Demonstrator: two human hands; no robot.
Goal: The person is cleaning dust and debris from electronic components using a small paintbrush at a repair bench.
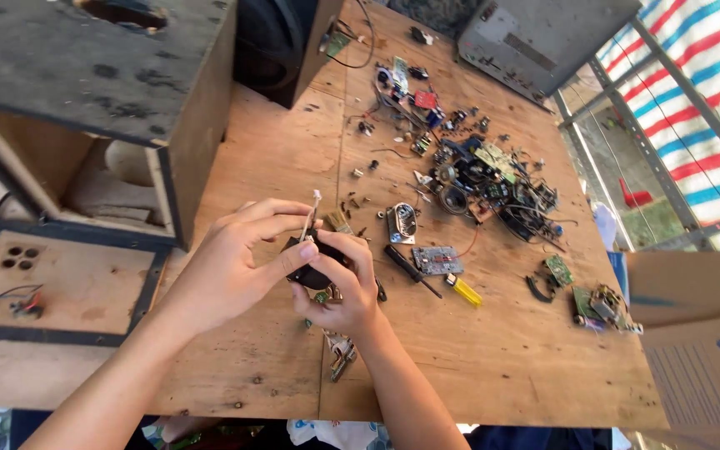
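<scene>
Over a plywood table (493,358), my two hands meet around a small black electronic part (308,265). My left hand (231,267) pinches it from the left, thumb and fingers on top. A thin wire with a white plug (313,208) sticks up from between my fingers. My right hand (345,287) cups the part from below and the right. A small green board shows under my right palm.
A screwdriver with a yellow handle (427,277) lies just right of my hands, beside a small circuit board (437,260). A heap of electronic parts (477,175) covers the far middle. A wooden speaker box (93,100) stands at left, cardboard boxes (702,333) at right.
</scene>
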